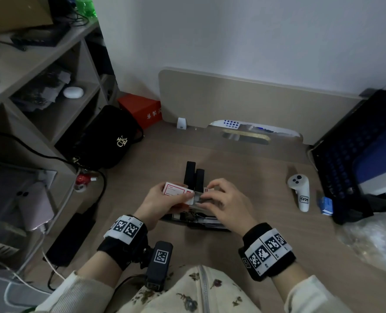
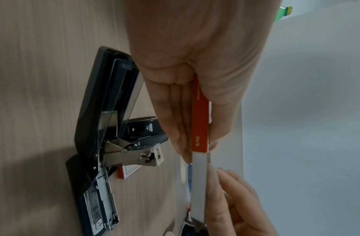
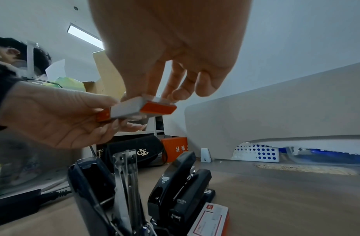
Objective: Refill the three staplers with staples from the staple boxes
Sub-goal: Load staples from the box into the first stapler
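While my left hand (image 1: 162,201) gripped the small red-and-white cardboard staple box (image 1: 176,190) by its sleeve, thumb on one face and fingers curled under the other, my right hand (image 1: 221,199) pinched the white inner tray (image 2: 199,183) that stuck out of the sleeve's end. I held both above the pale wood-grain desk (image 1: 266,222), over the staplers. From my right wrist, the tray's red end flap (image 3: 158,108) faced the camera, with my thumb and forefinger closed on the tray's top and my other fingers loosely bent beside it.

Below my hands lay the large black stapler (image 2: 90,124), hinged wide open on the desk, its metal magazine rail (image 2: 102,206) exposed and its silver pusher block (image 2: 130,155) sticking out to one side. I could not tell whether any staples sat in the rail. Two more black staplers (image 3: 179,188) stood closed just behind it, side by side and touching, farther from me. A second red-and-white staple box (image 3: 211,220) lay flat on the desk right beside the open stapler.

Off to my right, well apart, a white handheld controller (image 1: 299,192) rested on the desk, and a black handbag with a gold monogram (image 1: 110,136) sat to my left by the grey shelving unit (image 1: 29,71).
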The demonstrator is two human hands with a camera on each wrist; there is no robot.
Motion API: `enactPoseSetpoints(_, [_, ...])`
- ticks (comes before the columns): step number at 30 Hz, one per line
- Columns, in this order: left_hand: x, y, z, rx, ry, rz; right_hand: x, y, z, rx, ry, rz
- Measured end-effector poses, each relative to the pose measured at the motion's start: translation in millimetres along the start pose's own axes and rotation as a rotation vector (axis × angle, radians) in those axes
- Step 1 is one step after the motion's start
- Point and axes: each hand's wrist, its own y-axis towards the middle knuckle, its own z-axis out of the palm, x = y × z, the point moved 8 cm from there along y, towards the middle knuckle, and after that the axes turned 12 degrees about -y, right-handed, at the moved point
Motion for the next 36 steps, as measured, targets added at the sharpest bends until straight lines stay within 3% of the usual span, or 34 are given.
enactPoseSetpoints(3, [3.0, 0.0, -0.5, 0.015, 0.009, -0.013, -0.3, -2.4, 2.2, 0.023, 0.001, 0.014])
enactPoseSetpoints(13, [11.8, 2.5, 0.2, 0.023, -0.003, -0.054, 2.4, -7.1, -11.0, -0.093, 0.092, 0.018])
enactPoseSetpoints(21, [11.7, 1.5, -5.5, -0.043, -0.039, -0.062, -47.3, -21.0, -32.2, -0.24, 0.399, 0.327])
enactPoseSetpoints(25, [12.7, 2.5, -6.8, -0.057, -0.051, -0.067, -75.4, -38.8, -4.1, -0.083, 0.59, 0.504])
enactPoseSetpoints(33, [10.6, 5.4, -5.8, -0.066, -0.054, -0.078, -103.8, -70.0, 60.0, 0.252, 0.464, 0.616])
enactPoseSetpoints(36, [10.2, 7.2, -5.2, -0.069, -0.056, -0.085, -103.9, -68.3, 70.5, 0.343, 0.417, 0.595])
